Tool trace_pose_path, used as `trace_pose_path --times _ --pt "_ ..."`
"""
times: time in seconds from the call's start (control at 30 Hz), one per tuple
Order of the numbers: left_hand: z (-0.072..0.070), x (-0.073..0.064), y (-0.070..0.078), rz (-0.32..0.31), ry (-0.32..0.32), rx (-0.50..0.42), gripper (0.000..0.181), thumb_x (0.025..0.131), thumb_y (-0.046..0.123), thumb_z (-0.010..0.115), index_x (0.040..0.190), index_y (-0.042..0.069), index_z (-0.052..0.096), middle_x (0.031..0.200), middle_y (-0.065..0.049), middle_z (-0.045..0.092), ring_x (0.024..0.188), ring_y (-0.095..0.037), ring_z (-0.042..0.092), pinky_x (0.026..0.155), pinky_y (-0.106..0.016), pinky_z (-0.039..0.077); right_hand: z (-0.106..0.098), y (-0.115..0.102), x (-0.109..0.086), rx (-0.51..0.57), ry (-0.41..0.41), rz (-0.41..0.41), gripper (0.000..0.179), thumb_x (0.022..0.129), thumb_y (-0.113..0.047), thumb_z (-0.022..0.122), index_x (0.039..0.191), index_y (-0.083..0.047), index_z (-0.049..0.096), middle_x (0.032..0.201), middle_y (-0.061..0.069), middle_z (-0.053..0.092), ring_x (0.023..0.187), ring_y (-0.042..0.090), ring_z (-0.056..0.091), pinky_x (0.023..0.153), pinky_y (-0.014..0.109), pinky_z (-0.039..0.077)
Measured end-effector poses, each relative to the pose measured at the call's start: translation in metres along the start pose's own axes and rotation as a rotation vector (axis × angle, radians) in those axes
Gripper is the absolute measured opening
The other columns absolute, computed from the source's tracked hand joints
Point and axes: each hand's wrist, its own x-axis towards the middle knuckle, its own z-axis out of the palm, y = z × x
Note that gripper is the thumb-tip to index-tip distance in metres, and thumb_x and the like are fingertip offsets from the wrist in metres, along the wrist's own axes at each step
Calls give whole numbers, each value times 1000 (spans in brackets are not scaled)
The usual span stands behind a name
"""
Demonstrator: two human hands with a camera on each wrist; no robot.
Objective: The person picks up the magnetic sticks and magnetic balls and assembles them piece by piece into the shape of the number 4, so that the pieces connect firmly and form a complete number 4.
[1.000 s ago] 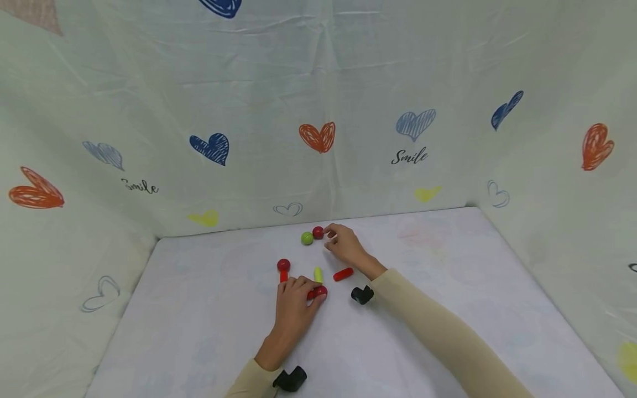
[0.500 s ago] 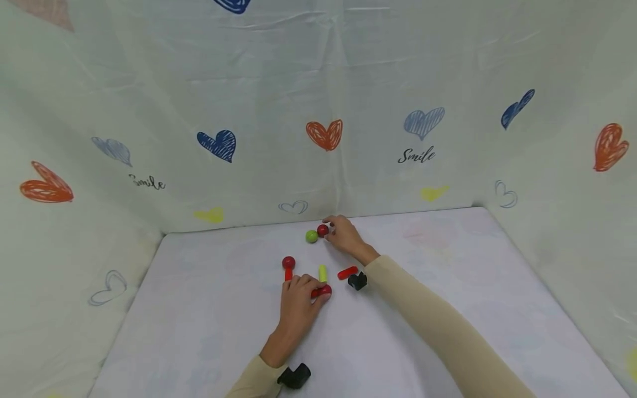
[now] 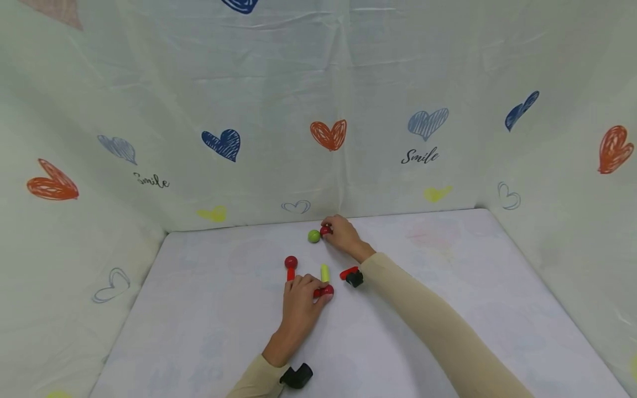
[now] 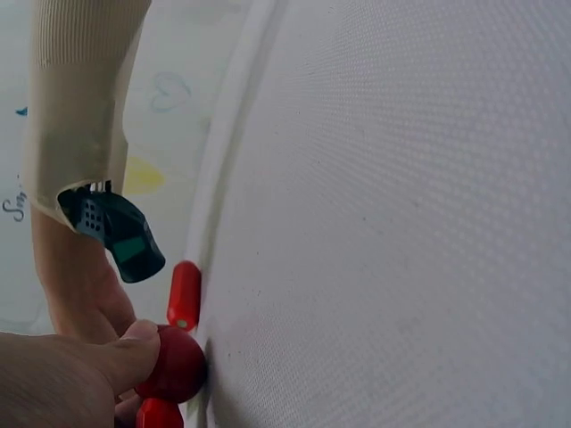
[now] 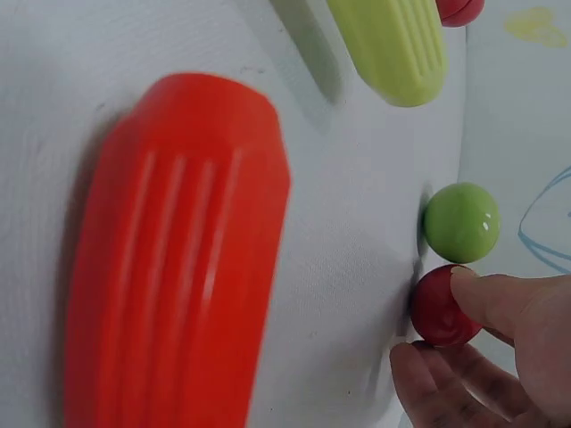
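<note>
My left hand pinches a glossy red ball between thumb and fingers at the middle of the table. A short red rod sits against this ball in the left wrist view, partly hidden by the fingers. Farther back, my right hand holds a second red ball, thumb on one side and fingers on the other. Right beside that ball lies a green ball. A yellow-green rod reaches toward the ball at my left hand.
Another red ball with a red rod stands left of the yellow-green rod. A loose ridged red rod lies beneath the right forearm, partly covered by the black wrist camera in the head view. A printed curtain rises behind the table.
My right hand has moved left onto the far red ball and closed its fingers on it. The left hand keeps its hold. The head view has shifted slightly.
</note>
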Motion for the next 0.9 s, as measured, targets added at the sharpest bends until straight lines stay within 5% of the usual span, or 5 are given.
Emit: trace_pose_path --times 0.5,0.9 --pt "2 -1 0 -6 5 24 33 83 28 92 112 15 83 105 -1 72 101 -20 59 92 -42 44 -3 10 -23 90 17 15 31 99 -8 74 128 -1 69 120 16 71 106 28 67 94 40 56" --pt "1 -2 0 7 31 30 33 82 28 93 111 14 83 105 -1 72 101 -20 57 89 -41 45 -2 6 -49 177 -89 40 29 97 -10 77 125 -3 71 117 13 72 103 26 69 87 36 58"
